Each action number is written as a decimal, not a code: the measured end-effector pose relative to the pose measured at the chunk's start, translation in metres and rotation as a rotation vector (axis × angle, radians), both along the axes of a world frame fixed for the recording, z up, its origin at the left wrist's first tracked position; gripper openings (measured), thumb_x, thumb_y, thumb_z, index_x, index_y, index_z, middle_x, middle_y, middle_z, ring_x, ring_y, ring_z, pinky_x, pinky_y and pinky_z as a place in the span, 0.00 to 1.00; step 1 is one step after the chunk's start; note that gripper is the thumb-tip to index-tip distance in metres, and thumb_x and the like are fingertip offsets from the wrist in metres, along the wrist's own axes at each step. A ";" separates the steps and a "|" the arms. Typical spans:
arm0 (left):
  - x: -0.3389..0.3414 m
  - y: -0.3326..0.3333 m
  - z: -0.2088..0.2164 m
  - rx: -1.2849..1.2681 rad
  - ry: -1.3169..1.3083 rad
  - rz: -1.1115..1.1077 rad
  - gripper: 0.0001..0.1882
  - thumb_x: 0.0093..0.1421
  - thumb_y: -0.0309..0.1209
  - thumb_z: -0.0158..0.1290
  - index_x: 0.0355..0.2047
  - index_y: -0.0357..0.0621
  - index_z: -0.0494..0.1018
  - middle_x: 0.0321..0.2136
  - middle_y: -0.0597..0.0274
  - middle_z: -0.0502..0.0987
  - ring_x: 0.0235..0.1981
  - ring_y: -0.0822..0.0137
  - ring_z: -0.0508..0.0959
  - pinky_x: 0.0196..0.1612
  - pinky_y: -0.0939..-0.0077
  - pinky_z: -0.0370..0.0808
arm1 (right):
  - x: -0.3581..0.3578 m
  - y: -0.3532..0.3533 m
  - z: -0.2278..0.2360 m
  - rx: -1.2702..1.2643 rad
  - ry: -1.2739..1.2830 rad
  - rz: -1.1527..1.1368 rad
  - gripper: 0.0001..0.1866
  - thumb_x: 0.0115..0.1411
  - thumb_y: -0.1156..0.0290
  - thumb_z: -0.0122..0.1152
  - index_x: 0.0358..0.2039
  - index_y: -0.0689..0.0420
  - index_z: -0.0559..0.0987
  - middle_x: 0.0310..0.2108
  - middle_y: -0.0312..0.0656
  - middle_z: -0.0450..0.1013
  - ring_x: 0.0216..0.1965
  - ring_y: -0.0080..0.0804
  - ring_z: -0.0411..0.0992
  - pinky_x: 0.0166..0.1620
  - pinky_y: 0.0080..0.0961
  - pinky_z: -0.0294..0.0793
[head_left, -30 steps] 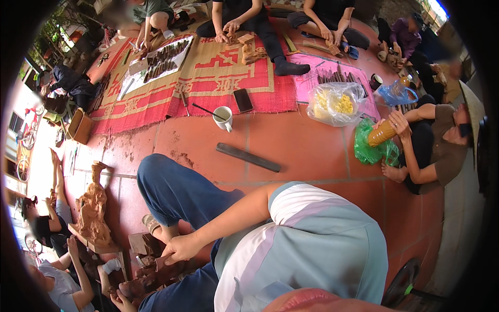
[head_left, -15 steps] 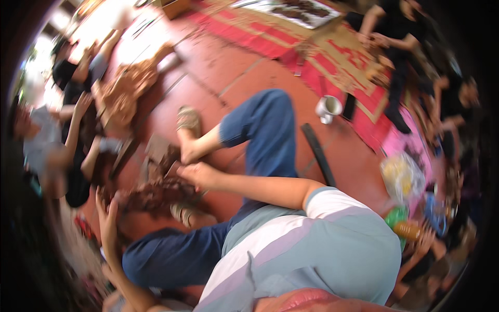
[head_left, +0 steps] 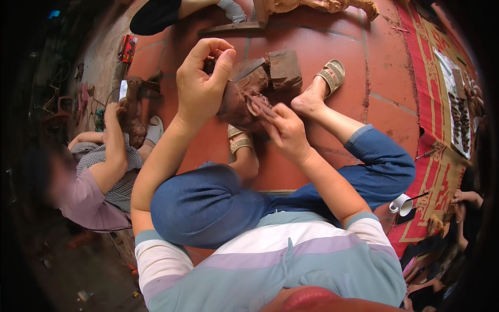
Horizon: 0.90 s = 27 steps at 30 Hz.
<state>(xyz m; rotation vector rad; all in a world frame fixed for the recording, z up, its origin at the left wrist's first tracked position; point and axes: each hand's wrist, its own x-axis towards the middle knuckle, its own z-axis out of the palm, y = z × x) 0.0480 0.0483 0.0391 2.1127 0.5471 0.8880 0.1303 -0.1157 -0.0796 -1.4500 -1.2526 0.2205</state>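
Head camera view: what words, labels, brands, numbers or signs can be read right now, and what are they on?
None can be read.
Red package, upper left: any print is too small and blurred to read.
Brown wood, striped shirt, white mug: no lettering shows.

Sits on the floor (head_left: 390, 78), between a co-worker (head_left: 96, 200) at left and a mat (head_left: 434, 117) at right.
Has a carving (head_left: 236, 106) in front, with left hand (head_left: 202, 80) at its left end, right hand (head_left: 288, 132) at its right. Faces a block (head_left: 285, 70) just beyond it and a statue (head_left: 312, 5) farther off. Shows a sandal (head_left: 332, 77) right of the block, a mug (head_left: 401, 205) near the mat's edge, and a sheet (head_left: 446, 65) on the mat.
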 end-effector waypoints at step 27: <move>0.000 0.006 -0.002 0.066 -0.048 0.028 0.04 0.56 0.26 0.53 0.32 0.41 0.74 0.23 0.59 0.73 0.25 0.66 0.73 0.31 0.73 0.70 | -0.010 -0.008 0.028 0.033 0.402 -0.097 0.12 0.60 0.78 0.53 0.43 0.61 0.79 0.35 0.50 0.78 0.35 0.42 0.78 0.38 0.30 0.76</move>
